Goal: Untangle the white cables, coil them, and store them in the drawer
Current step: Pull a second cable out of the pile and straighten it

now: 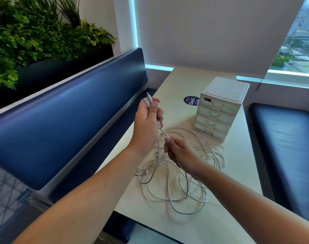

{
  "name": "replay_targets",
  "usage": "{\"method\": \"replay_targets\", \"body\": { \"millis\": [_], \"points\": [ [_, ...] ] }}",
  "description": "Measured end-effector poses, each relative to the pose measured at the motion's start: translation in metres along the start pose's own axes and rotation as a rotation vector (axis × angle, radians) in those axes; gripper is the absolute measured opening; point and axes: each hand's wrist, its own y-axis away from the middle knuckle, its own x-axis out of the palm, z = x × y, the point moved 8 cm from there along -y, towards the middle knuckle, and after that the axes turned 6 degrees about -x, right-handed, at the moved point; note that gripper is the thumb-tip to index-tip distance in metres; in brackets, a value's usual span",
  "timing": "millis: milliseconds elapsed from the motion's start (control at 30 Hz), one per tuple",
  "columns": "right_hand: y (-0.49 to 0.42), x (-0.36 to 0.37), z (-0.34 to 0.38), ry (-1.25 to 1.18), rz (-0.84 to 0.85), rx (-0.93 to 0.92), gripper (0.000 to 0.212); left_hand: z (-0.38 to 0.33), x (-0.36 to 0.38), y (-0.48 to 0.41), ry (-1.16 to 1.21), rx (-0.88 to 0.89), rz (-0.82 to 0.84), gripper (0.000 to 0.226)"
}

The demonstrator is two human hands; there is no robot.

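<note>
Both hands are lifting cable ends out of the messy pile.

My left hand [147, 118] is squeezing a few white plug ends [149, 99] together up high, so they are staying apart from the mess. My right hand [180, 152] is pinching one more plug [165, 133] just below it. Most of the white cables [182, 173] are lying tangled on the table [194, 226]. Behind them, the little drawer box [220, 110] is sitting with every drawer closed, so I am guessing nothing is stored yet.

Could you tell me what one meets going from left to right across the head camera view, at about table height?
Blue bench backrest → left hand → round purple sticker → white drawer unit → dark bench seat.
</note>
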Motion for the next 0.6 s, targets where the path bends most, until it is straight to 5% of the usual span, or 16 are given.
{"method": "replay_targets", "body": {
  "millis": [167,600],
  "points": [
    [-0.002,-0.002,0.000,-0.008,0.025,0.020,0.039,-0.014,-0.006,0.004,0.020,0.098,-0.092,0.017],
    [0.022,-0.035,-0.056,0.511,0.058,-0.104,0.042,-0.092,-0.082,-0.031,0.192,0.246,-0.321,0.020]
  ]
}}
